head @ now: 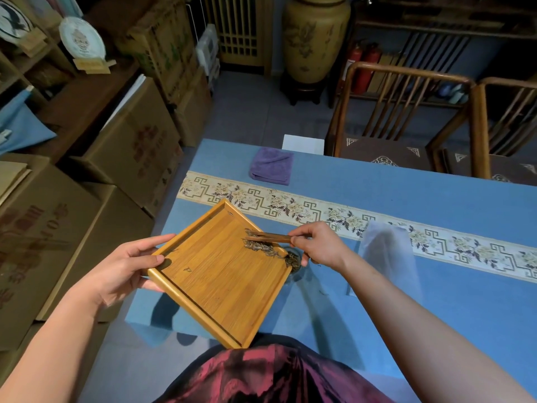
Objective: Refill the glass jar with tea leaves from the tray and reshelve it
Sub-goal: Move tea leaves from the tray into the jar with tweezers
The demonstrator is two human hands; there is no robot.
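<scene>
My left hand (128, 269) grips the left edge of a square bamboo tray (220, 283), held tilted above the blue table with its right corner lowered. A small heap of dark tea leaves (261, 247) lies near that corner. My right hand (319, 245) holds a thin wooden tea scoop (267, 237) whose tip rests on the leaves. Under the tray's right corner stands the glass jar (295, 264), mostly hidden, with tea leaves showing in its mouth.
A clear plastic bag (386, 257) lies on the blue tablecloth (377, 199) to the right of the jar. A folded purple cloth (271, 167) sits at the table's far edge. Cardboard boxes (87, 199) stand at the left, wooden chairs (406, 117) beyond the table.
</scene>
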